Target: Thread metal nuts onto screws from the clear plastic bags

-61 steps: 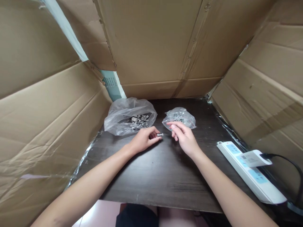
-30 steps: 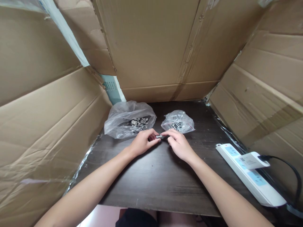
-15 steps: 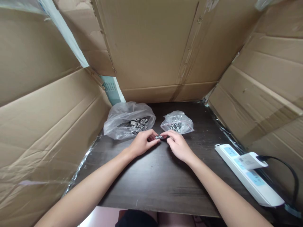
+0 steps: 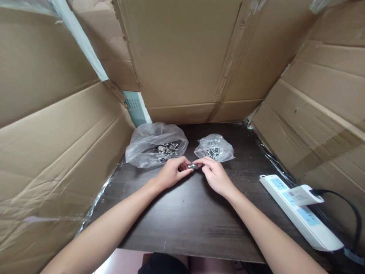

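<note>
Being pinched between the thumb and fingers of the left hand (image 4: pixel 172 172), a small metal piece (image 4: pixel 191 166) is pointed toward the right hand (image 4: pixel 216 176), whose bent fingers are placed at its other end, though whether they are closed on it cannot be told. Just beyond the left hand, shiny metal parts (image 4: pixel 168 149) are held in a large plastic bag (image 4: pixel 139 149), while others are contained in a smaller plastic bag (image 4: pixel 224 147) just beyond the right fingertips. Farther out, to the right of the right hand, a white power strip (image 4: pixel 322 234) is laid on the dark table (image 4: pixel 182 220), and both hands are surrounded ahead and at either side by cardboard walls (image 4: pixel 185 57).
</note>
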`<state>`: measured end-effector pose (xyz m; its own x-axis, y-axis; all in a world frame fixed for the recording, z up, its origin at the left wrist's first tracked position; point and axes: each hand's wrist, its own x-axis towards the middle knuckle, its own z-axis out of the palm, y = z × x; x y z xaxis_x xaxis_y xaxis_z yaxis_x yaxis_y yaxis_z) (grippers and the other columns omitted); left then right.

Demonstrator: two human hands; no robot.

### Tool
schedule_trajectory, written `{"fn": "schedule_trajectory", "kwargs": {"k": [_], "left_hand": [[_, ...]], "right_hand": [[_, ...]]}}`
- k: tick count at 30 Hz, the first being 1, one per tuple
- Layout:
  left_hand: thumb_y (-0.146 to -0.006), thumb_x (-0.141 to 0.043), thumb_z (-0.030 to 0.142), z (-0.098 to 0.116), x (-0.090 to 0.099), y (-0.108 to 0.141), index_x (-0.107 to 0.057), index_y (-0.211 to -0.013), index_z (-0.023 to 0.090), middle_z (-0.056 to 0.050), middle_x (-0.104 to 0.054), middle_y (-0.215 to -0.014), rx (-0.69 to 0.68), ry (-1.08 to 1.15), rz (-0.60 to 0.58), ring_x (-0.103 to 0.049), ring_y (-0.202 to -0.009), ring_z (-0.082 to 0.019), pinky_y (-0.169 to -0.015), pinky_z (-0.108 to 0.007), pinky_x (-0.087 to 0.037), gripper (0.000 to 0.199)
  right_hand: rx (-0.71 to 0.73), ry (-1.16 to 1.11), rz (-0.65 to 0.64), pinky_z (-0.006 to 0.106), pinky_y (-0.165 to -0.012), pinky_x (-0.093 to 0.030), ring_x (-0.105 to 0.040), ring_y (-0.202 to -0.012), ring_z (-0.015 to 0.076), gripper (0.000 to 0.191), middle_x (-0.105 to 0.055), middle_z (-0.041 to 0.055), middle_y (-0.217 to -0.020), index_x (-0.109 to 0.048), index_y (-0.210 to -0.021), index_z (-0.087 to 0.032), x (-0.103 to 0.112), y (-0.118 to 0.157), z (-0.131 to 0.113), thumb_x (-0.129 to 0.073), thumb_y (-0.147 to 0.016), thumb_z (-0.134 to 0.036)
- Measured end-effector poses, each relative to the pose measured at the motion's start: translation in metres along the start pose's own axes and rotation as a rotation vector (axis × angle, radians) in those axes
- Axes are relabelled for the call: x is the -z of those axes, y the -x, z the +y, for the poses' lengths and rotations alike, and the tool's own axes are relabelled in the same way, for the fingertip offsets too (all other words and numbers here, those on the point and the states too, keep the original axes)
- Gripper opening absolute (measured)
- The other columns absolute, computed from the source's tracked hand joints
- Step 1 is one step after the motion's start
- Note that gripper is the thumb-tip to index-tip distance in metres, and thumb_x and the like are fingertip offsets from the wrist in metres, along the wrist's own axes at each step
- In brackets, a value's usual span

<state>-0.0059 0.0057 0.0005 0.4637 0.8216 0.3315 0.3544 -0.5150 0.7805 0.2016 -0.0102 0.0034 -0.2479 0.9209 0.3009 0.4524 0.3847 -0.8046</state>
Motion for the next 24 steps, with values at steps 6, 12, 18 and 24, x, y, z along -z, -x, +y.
{"fn": "schedule_trajectory", "kwargs": {"k": [6,12,18,24], "left_hand": [[-0.09,-0.071,0.036,-0.0005,-0.0005,0.0005,-0.067,-0.095,0.016,-0.001,-0.069,-0.075,0.008,-0.004,-0.001,-0.064,-0.067,-0.014,-0.064,-0.023,-0.051,0.021],[-0.09,-0.071,0.032,0.0019,0.0004,-0.0001,-0.068,-0.094,0.016,0.0,-0.069,-0.075,0.004,-0.001,-0.003,-0.064,-0.066,-0.013,-0.063,-0.021,-0.05,0.017],[-0.09,-0.071,0.032,0.001,-0.0005,0.0004,-0.067,-0.095,0.015,0.0,-0.069,-0.074,-0.007,-0.006,0.0,-0.064,-0.067,-0.013,-0.063,-0.021,-0.05,0.018],[-0.091,-0.07,0.032,-0.0012,-0.001,0.0001,-0.068,-0.095,0.015,-0.003,-0.071,-0.08,-0.019,-0.014,-0.02,-0.065,-0.07,-0.014,-0.065,-0.023,-0.051,0.017]], "right_hand": [[-0.011,0.006,-0.015,0.036,-0.084,-0.047,-0.062,-0.089,0.0213,0.033,-0.066,0.0054,-0.091,-0.073,-0.096,-0.02,-0.0009,0.0001,0.0001,-0.043,-0.084,-0.013],[0.013,0.003,-0.027,0.036,-0.083,-0.047,-0.062,-0.088,0.0218,0.034,-0.064,0.0059,-0.09,-0.073,-0.096,-0.019,-0.002,-0.0001,-0.001,-0.043,-0.084,-0.012],[0.0,0.013,-0.024,0.037,-0.085,-0.048,-0.062,-0.09,0.0223,0.03,-0.065,0.0064,-0.091,-0.071,-0.092,-0.018,-0.0014,-0.0008,-0.001,-0.043,-0.083,-0.012],[0.025,0.033,-0.031,0.034,-0.082,-0.048,-0.062,-0.088,0.0208,0.029,-0.066,0.0055,-0.091,-0.071,-0.089,-0.02,-0.001,-0.0002,-0.0024,-0.045,-0.082,-0.01]]}}
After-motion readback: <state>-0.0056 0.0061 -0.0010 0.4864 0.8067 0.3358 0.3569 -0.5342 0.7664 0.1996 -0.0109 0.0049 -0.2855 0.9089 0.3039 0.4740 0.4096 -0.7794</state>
